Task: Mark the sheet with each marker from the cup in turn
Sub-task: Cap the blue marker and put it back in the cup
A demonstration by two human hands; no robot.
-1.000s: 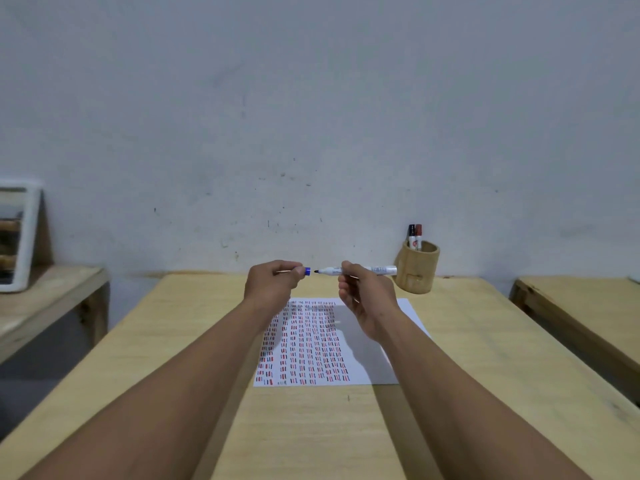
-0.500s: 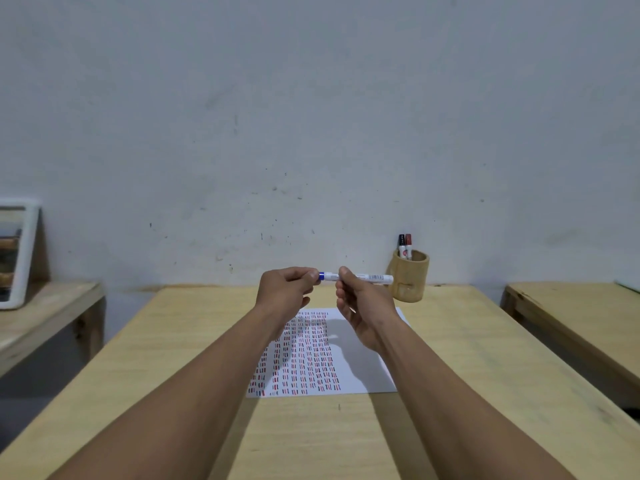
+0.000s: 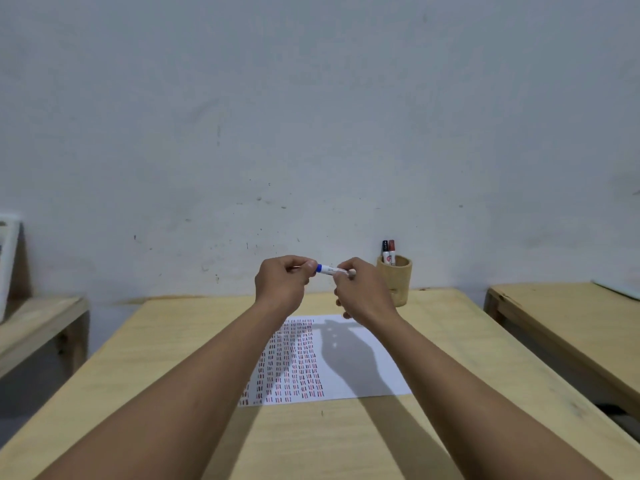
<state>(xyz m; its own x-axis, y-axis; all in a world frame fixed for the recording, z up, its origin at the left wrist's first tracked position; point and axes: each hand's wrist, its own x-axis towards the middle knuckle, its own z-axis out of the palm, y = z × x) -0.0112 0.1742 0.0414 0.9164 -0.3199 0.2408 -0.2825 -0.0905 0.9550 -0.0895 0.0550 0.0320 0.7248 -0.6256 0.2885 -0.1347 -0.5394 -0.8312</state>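
Both my hands are raised above the table, holding one blue marker [image 3: 329, 269] level between them. My left hand [image 3: 282, 285] pinches its blue cap end, and my right hand [image 3: 360, 289] grips the white barrel. The cap sits on the marker. Below them lies the white sheet [image 3: 363, 368], its left half filled with rows of short red and dark strokes. A bamboo cup [image 3: 398, 280] stands at the table's back right, just behind my right hand. It holds a black-capped marker [image 3: 385, 250] and a red-capped marker [image 3: 392, 251].
The light wooden table [image 3: 173, 358] ends at the grey wall. A second wooden bench [image 3: 561, 323] stands to the right and a lower one [image 3: 38, 323] to the left, with a white-framed object [image 3: 7, 258] leaning at the far left.
A second ago the cap in my left hand was apart from the marker's bare tip. The hands came together and the cap is now on the marker.
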